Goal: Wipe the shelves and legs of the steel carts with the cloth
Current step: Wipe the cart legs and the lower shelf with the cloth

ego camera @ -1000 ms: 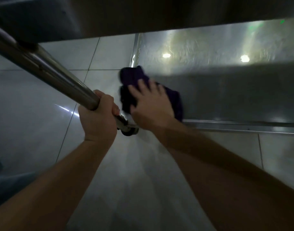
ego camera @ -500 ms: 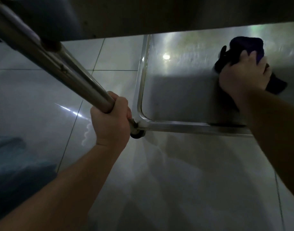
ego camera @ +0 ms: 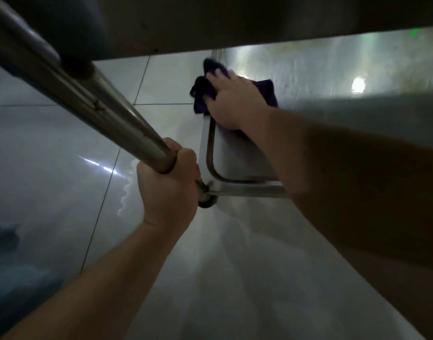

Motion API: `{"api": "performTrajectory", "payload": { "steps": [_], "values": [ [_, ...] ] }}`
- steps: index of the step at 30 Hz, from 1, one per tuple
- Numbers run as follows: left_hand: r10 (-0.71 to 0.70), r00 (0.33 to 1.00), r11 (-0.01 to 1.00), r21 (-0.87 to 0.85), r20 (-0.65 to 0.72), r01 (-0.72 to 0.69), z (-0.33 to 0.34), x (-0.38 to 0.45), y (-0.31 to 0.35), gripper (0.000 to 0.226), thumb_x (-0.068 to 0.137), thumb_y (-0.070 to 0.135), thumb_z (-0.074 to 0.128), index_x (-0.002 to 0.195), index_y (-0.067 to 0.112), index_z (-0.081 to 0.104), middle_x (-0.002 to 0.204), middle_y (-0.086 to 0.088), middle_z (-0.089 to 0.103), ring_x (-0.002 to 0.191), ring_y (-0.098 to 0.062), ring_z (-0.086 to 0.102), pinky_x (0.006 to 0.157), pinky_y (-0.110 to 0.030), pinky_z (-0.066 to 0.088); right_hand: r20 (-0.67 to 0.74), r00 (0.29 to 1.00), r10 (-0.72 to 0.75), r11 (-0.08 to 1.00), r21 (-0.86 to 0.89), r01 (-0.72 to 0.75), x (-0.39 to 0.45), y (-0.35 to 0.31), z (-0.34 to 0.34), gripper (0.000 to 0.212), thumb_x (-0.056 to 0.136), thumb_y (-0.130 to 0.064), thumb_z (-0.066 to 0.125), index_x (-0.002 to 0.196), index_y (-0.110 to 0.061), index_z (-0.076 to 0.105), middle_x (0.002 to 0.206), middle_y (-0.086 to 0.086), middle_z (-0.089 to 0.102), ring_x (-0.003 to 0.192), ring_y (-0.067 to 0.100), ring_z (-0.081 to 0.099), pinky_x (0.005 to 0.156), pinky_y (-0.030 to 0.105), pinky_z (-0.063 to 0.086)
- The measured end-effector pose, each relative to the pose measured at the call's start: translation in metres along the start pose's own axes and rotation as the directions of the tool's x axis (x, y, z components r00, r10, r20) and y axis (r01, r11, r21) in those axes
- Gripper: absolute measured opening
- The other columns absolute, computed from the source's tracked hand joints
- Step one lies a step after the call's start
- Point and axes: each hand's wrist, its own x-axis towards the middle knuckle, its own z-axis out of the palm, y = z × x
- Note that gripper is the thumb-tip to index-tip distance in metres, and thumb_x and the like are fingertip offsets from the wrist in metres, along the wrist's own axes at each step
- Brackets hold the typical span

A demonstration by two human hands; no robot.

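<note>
Purple cloth (ego camera: pixel 269 90) under right hand (ego camera: pixel 235 101) on shelf (ego camera: pixel 321 77); left hand (ego camera: pixel 170 190) grips leg (ego camera: pixel 87 94).

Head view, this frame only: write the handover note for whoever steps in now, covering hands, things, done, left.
Left hand: fist closed around the cart leg, low down near the caster.
Right hand: pressed flat on the dark purple cloth, at the left edge of the bottom shelf.
Done: cannot tell how much of the shelf is wiped.
Left: probably the rest of this shelf, then the legs; the leg shows no cloth contact.
</note>
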Motion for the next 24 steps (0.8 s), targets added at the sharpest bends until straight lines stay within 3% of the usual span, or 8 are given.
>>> {"api": "performTrajectory", "payload": {
  "steps": [2, 7, 11, 17, 20, 22, 24],
  "values": [
    [-0.006, 1.0, 1.0, 0.001, 0.002, 0.006, -0.001, 0.0, -0.001, 0.019, 0.076, 0.002, 0.055, 0.066, 0.011, 0.042, 0.051, -0.001, 0.043, 0.048, -0.016, 0.042, 0.05, -0.03, 0.042, -0.026, 0.997, 0.073, 0.997, 0.007, -0.073, -0.002, -0.003, 0.004, 0.064, 0.107, -0.045, 0.03, 0.165, -0.019, 0.02, 0.172, 0.005, 0.022, 0.158, 0.028, 0.016, 0.128, 0.047, 0.013],
    [0.016, 0.999, 0.997, 0.077, -0.039, -0.013, -0.002, 0.0, -0.002, 0.015, 0.077, 0.007, 0.056, 0.067, 0.013, 0.046, 0.052, -0.001, 0.045, 0.049, -0.017, 0.045, 0.048, -0.028, 0.044, -0.032, 0.999, -0.009, 1.0, 0.024, 0.01, -0.065, -0.025, 0.021, 0.062, 0.107, -0.047, 0.029, 0.165, -0.025, 0.023, 0.171, 0.004, 0.025, 0.158, 0.026, 0.018, 0.129, 0.046, 0.012],
    [0.047, 0.998, 0.993, 0.111, -0.029, -0.044, -0.003, -0.001, -0.003, 0.014, 0.077, 0.016, 0.061, 0.068, 0.015, 0.051, 0.054, 0.002, 0.052, 0.05, -0.015, 0.051, 0.053, -0.025, 0.05, 0.076, 0.972, -0.224, 0.975, 0.029, 0.222, -0.131, -0.02, 0.028, 0.061, 0.105, -0.051, 0.032, 0.163, -0.037, 0.023, 0.171, -0.003, 0.023, 0.158, 0.02, 0.016, 0.127, 0.04, 0.003],
    [-0.004, 1.0, 0.992, 0.125, -0.024, 0.007, -0.007, 0.003, -0.003, 0.023, 0.077, 0.012, 0.059, 0.06, 0.026, 0.051, 0.052, 0.001, 0.05, 0.055, -0.022, 0.051, 0.058, -0.032, 0.049, 0.293, 0.82, -0.491, 0.87, 0.12, 0.478, -0.175, 0.036, -0.01, 0.054, 0.102, -0.055, 0.042, 0.155, -0.045, 0.041, 0.161, -0.025, 0.037, 0.153, 0.0, 0.021, 0.12, 0.016, -0.005],
    [-0.032, 0.999, 0.991, 0.127, -0.03, 0.035, -0.007, 0.003, -0.002, 0.02, 0.073, 0.016, 0.059, 0.059, 0.025, 0.048, 0.052, 0.001, 0.048, 0.054, -0.022, 0.051, 0.052, -0.03, 0.046, 0.223, 0.89, -0.398, 0.917, 0.074, 0.392, -0.169, 0.061, -0.016, 0.055, 0.101, -0.05, 0.045, 0.155, -0.043, 0.042, 0.162, -0.022, 0.036, 0.154, 0.005, 0.024, 0.126, 0.027, 0.006],
    [-0.039, 0.999, 0.991, 0.125, -0.02, 0.041, -0.007, 0.001, -0.001, 0.015, 0.07, 0.021, 0.06, 0.063, 0.021, 0.046, 0.052, 0.001, 0.048, 0.054, -0.02, 0.052, 0.05, -0.028, 0.046, 0.091, 0.97, -0.223, 0.975, 0.012, 0.223, -0.143, 0.062, -0.013, 0.056, 0.102, -0.044, 0.047, 0.157, -0.039, 0.039, 0.166, -0.013, 0.034, 0.155, 0.016, 0.027, 0.127, 0.039, 0.015],
    [-0.046, 0.999, 0.992, 0.116, -0.008, 0.047, -0.008, 0.001, -0.001, 0.015, 0.069, 0.021, 0.06, 0.063, 0.02, 0.046, 0.053, 0.001, 0.048, 0.054, -0.019, 0.051, 0.05, -0.028, 0.046, 0.016, 1.0, -0.008, 1.0, -0.023, 0.009, -0.107, 0.05, -0.007, 0.06, 0.104, -0.046, 0.04, 0.162, -0.036, 0.03, 0.171, -0.007, 0.025, 0.158, 0.022, 0.019, 0.128, 0.045, 0.012]
  ]
}}
